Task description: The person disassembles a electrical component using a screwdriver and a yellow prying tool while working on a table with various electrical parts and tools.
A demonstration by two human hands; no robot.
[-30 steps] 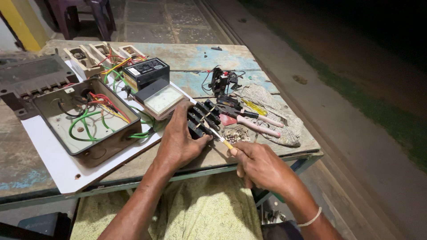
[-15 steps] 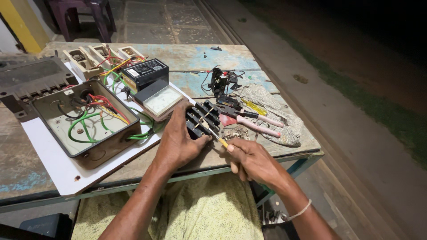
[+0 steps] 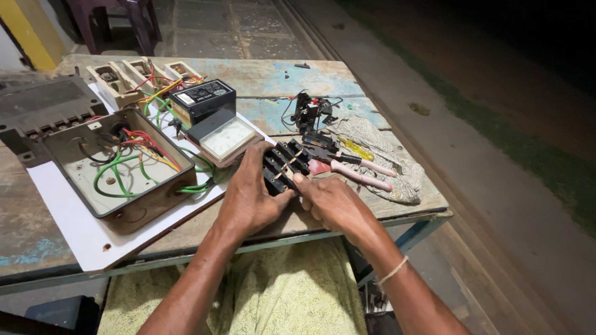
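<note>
My left hand [image 3: 251, 198] rests on the table's front part and grips the left side of a black ribbed terminal block [image 3: 280, 162]. My right hand [image 3: 335, 201] is closed against the block's near right end, with its fingertips on it. No screwdriver shows clearly in this hand; the curled fingers hide the palm. Just right of the block, pliers with pink handles [image 3: 354, 175] and a yellow-handled screwdriver [image 3: 355, 147] lie on a patterned cloth [image 3: 400, 177].
An open metal box with green, red and yellow wires [image 3: 118, 170] sits on a white sheet [image 3: 74, 232] at the left. Behind stand a black box [image 3: 202, 99], a white-faced meter [image 3: 226, 138], cream fuse holders [image 3: 133, 73] and a small wired black part [image 3: 309, 111]. The table edge [image 3: 397, 218] is close.
My right hand has moved left, up against the black block. The thin yellow-handled screwdriver it pointed at the block before no longer shows. My left hand has stayed on the block.
</note>
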